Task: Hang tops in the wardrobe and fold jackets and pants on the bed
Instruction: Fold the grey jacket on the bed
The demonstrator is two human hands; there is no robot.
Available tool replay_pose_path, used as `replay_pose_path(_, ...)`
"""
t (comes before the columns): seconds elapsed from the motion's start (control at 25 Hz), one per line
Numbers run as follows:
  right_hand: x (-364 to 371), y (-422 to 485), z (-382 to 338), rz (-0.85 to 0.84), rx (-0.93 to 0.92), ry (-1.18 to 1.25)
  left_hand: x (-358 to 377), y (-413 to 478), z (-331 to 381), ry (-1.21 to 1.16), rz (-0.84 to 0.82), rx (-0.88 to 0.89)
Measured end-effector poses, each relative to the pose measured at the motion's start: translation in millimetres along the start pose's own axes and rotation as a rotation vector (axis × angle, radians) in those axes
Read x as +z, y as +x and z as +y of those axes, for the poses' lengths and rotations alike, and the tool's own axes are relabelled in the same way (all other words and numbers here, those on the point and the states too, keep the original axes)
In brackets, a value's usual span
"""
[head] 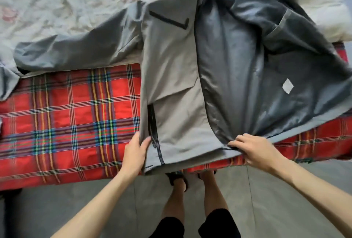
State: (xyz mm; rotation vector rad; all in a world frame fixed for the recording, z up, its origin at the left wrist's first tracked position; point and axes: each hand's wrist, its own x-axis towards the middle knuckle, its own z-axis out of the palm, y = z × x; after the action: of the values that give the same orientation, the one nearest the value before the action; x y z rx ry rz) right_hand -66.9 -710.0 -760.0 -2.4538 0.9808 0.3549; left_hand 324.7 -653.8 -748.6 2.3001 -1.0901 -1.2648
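Observation:
A grey jacket (pixel 171 66) lies spread on the bed, its front open so the dark shiny lining shows on the right half. One sleeve stretches out to the left. My left hand (pixel 136 154) holds the jacket's lower left hem beside the black pocket zipper, thumb on top of the cloth. My right hand (pixel 255 150) grips the bottom hem at the middle, where the open right front panel bunches together.
The bed carries a red tartan blanket (pixel 66 119) along its near edge and a pale crumpled floral sheet (pixel 66 5) further back. A white pillow (pixel 327 15) lies at the far right. My feet stand on grey floor tiles (pixel 285 190) below the bed edge.

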Motion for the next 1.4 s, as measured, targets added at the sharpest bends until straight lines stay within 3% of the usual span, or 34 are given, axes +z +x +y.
replay_pose_path(0.04, 4, 1, -2, -0.195, 0.086, 0.062, 7, -4, -17, 0.002, -0.052, -0.128)
replay_pose_path(0.08, 2, 10, -4, -0.288, 0.189, 0.190, 13, -3, -27, -0.038, -0.067, -0.247)
replay_pose_path(0.12, -6, 27, -6, -0.252, 0.300, 0.379, 15, 2, -25, -0.125, -0.041, -0.309)
replay_pose_path(0.24, -41, 103, -17, 0.209, 0.538, 0.663, -4, 44, 11, -0.471, 0.118, -0.293)
replay_pose_path(0.32, -66, 157, -32, 0.342, 0.542, 0.643, -35, 77, 47, -0.833, 0.123, -0.316)
replay_pose_path(0.44, -89, 224, -45, 0.402, 0.575, 0.504, -86, 133, 77, -1.249, 0.137, -0.425)
replay_pose_path(0.6, -76, 272, -37, 0.274, 0.722, 0.307, -126, 203, 80, -1.373, 0.259, -0.493)
replay_pose_path(0.72, -58, 276, -31, 0.312, 0.735, 0.227, -148, 243, 76, -1.322, 0.367, -0.532)
replay_pose_path(0.8, -52, 277, -30, 0.341, 0.727, 0.223, -163, 257, 73, -1.281, 0.414, -0.493)
replay_pose_path(0.88, -52, 277, -29, 0.365, 0.730, 0.230, -186, 255, 81, -1.179, 0.566, -0.350)
replay_pose_path(1.0, -55, 278, -32, 0.371, 0.657, 0.245, -252, 244, 89, -1.048, 1.058, 0.100)
replay_pose_path(1.04, -56, 277, -33, 0.366, 0.626, 0.247, -272, 245, 80, -1.062, 1.093, 0.198)
replay_pose_path(1.12, -56, 269, -33, 0.386, 0.612, 0.324, -281, 232, 56, -1.132, 0.909, 0.122)
replay_pose_path(1.2, -55, 253, -33, 0.454, 0.632, 0.496, -232, 193, 40, -1.120, 0.517, -0.150)
replay_pose_path(1.28, -53, 225, -34, 0.494, 0.668, 0.673, -154, 147, 27, -0.812, 0.226, -0.264)
replay_pose_path(1.4, -39, 170, -35, 0.408, 0.729, 0.800, -45, 76, 5, -0.289, -0.120, -0.296)
